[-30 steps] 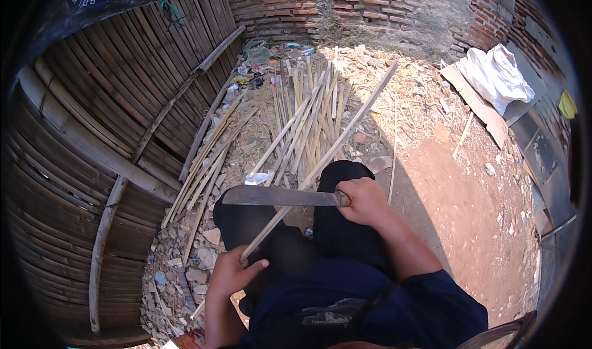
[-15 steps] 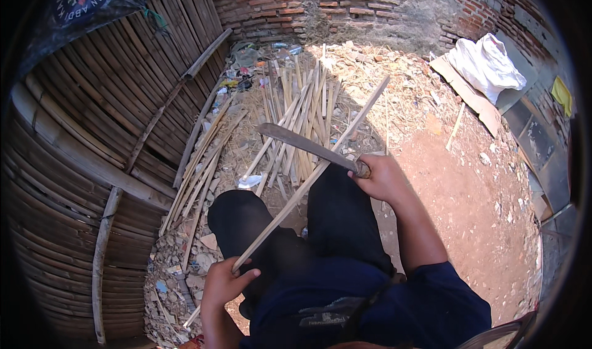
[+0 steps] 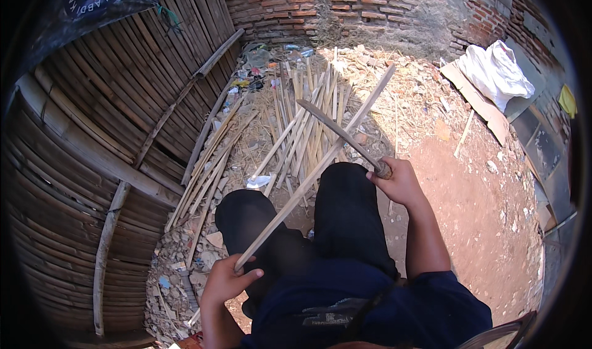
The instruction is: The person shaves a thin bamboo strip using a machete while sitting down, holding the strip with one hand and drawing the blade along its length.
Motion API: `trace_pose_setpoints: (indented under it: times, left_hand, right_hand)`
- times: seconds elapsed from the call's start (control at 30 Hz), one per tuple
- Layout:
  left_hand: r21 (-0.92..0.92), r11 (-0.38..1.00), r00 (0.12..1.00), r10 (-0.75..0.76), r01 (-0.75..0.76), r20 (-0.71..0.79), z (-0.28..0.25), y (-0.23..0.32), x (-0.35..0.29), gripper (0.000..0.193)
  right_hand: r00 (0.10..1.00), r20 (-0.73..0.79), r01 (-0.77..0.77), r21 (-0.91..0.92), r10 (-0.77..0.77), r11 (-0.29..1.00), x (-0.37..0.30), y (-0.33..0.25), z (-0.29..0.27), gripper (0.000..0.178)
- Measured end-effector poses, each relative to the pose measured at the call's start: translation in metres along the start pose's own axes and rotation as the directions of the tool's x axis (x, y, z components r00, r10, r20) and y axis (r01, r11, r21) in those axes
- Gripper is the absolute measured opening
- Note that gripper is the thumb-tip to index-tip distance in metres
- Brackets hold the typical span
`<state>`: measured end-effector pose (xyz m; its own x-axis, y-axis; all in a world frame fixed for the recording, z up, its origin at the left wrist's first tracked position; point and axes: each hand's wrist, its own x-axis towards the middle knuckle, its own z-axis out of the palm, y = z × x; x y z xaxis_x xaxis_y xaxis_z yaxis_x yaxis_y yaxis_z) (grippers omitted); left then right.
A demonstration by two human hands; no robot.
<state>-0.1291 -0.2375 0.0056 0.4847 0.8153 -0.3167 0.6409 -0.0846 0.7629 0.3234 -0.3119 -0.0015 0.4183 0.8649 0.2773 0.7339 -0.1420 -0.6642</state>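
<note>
Clearly lettered: dark banner
Left hand: our fingers round wooden strip
Right hand: fingers gripping machete handle

Before us a long pale wooden strip slants beneath our long grey metal machete. Beyond them we have a fanned heap of thin pale wooden strips, a brown bamboo-slat wall left of it, a red brick wall behind it. To our right, a crumpled white sack overlaps flat brown cardboard.
</note>
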Motion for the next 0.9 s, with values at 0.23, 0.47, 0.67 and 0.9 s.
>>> trace_pose_setpoints:
  times: [0.23,0.47,0.67,0.9]
  left_hand:
    - [-0.03,0.992,0.991,0.122,-0.12,0.059,0.026,0.004,0.017,0.048]
    - [-0.002,1.0,0.999,0.018,-0.018,0.049,0.002,0.001,0.002,0.045]
    - [-0.125,0.992,0.995,0.034,-0.023,0.092,0.018,-0.002,0.006,0.043]
    - [-0.036,0.998,0.991,0.054,-0.05,0.124,0.014,0.017,0.01,0.044]
  right_hand:
    - [0.848,0.378,0.385,0.04,-0.371,0.922,-0.019,-0.042,0.028,0.032]
    - [0.997,-0.039,-0.062,-0.013,0.062,0.998,0.004,0.01,-0.004,0.034]
    - [0.983,0.14,0.114,0.065,-0.122,0.991,-0.014,-0.027,0.02,0.034]
    - [0.859,0.343,0.377,0.078,-0.38,0.923,-0.02,-0.038,0.032,0.027]
